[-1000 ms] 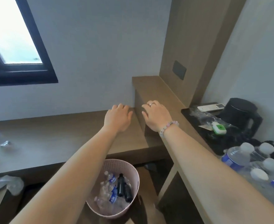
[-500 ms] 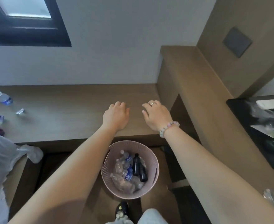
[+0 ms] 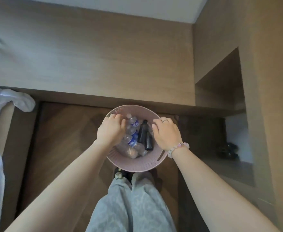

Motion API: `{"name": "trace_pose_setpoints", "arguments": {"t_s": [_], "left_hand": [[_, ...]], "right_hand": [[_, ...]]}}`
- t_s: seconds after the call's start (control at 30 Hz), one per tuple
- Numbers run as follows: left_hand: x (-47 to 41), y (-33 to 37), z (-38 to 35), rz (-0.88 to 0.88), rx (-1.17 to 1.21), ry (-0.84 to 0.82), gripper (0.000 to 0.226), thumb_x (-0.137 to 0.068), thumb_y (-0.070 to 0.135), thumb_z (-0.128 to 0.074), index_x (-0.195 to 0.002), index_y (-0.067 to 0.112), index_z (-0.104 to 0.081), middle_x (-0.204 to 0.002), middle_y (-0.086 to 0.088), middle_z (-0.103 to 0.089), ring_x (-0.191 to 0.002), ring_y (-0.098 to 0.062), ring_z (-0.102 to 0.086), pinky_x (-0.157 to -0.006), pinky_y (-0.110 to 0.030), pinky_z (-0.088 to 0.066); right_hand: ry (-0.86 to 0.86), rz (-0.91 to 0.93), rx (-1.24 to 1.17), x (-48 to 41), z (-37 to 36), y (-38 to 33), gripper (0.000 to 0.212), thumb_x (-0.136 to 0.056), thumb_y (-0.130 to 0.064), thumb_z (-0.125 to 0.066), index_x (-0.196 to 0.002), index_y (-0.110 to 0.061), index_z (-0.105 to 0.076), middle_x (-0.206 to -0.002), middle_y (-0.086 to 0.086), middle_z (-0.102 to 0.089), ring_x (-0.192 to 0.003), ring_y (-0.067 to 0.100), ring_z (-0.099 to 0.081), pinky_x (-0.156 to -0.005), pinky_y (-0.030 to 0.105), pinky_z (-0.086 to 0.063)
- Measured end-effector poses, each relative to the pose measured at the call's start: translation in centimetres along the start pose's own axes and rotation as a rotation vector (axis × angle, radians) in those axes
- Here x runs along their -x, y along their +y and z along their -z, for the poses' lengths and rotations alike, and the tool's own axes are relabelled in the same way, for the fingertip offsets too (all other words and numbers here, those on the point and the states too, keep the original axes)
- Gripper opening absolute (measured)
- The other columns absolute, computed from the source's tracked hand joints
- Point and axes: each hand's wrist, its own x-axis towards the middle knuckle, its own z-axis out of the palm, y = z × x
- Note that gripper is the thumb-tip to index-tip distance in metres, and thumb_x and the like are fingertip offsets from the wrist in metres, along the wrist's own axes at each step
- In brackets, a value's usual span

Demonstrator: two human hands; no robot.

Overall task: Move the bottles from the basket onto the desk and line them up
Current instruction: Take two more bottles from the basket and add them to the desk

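From the table, the left grip and right grip have dropped to the basket holding the bottles: left curled beside a clear bottle, hold unclear, right loose and empty, so unloading likely begins.

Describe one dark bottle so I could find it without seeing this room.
In front of the wooden desk, a pink basket stands on the floor, the left hand and right hand over it. Among its clear blue-labelled bottles, find the dark bottle whose cap points toward the desk; the second dark bottle lies at its right, nearer the person.
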Motion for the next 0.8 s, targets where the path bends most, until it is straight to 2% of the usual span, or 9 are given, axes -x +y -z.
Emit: {"name": "trace_pose_setpoints", "arguments": {"t_s": [0.2,0.37,0.5,0.57,0.63,0.8], "left_hand": [[-4.0,-6.7,-12.6,0.142,0.077,-0.144,0.036,-0.099,0.03,-0.032,-0.124,0.014,-0.054,-0.126,-0.01,-0.055,-0.12,-0.028,-0.047,-0.101,-0.036,-0.035],[-7.4,-12.2,-22.5,0.233,0.156,-0.222,0.037,-0.1,0.027,-0.032,-0.123,0.009,-0.054,-0.125,-0.014,-0.056,-0.118,-0.028,-0.048,-0.099,-0.034,-0.033],[-9.9,-15.1,-28.2,0.274,0.209,-0.205,0.04,-0.1,0.028,-0.032,-0.131,0.007,-0.047,-0.132,-0.014,-0.052,-0.123,-0.027,-0.046,-0.101,-0.033,-0.033],[-11.0,-16.1,-30.5,0.28,0.249,-0.164,0.042,-0.1,0.028,-0.032,-0.135,0.009,-0.044,-0.137,-0.013,-0.049,-0.127,-0.025,-0.044,-0.103,-0.032,-0.031],[-11.9,-16.8,-32.2,0.307,0.308,-0.093,0.042,-0.1,0.028,-0.032,-0.137,0.011,-0.042,-0.139,-0.01,-0.048,-0.128,-0.024,-0.043,-0.103,-0.031,-0.031],[-12.7,-17.0,-35.0,0.426,0.478,0.029,0.042,-0.101,0.028,-0.03,-0.139,0.013,-0.039,-0.142,-0.006,-0.044,-0.13,-0.02,-0.04,-0.101,-0.028,-0.03]], "right_hand": [[-0.205,-0.109,-0.027,-3.8,-12.8,4.9,0.042,-0.101,-0.034,-0.027,-0.133,-0.018,-0.048,-0.134,0.002,-0.05,-0.123,0.019,-0.044,-0.104,0.032,-0.038],[-0.212,-0.234,-0.151,-10.0,-23.4,6.4,0.043,-0.102,-0.031,-0.025,-0.135,-0.013,-0.047,-0.135,0.008,-0.049,-0.125,0.022,-0.04,-0.106,0.035,-0.034],[-0.22,-0.379,-0.085,-14.4,-31.1,9.0,0.045,-0.1,-0.036,-0.029,-0.138,-0.015,-0.042,-0.14,0.009,-0.044,-0.129,0.025,-0.036,-0.102,0.037,-0.034],[-0.206,-0.466,-0.08,-16.5,-34.6,10.3,0.049,-0.099,-0.039,-0.034,-0.139,-0.013,-0.039,-0.14,0.011,-0.043,-0.129,0.027,-0.037,-0.101,0.038,-0.034],[-0.159,-0.573,-0.184,-18.4,-37.8,11.0,0.055,-0.096,-0.041,-0.041,-0.14,-0.008,-0.037,-0.139,0.015,-0.043,-0.129,0.03,-0.038,-0.101,0.038,-0.035],[0.077,-0.786,-0.467,-21.7,-43.1,11.2,0.075,-0.085,-0.049,-0.058,-0.136,0.001,-0.036,-0.136,0.02,-0.044,-0.127,0.034,-0.042,-0.104,0.04,-0.037]]}}
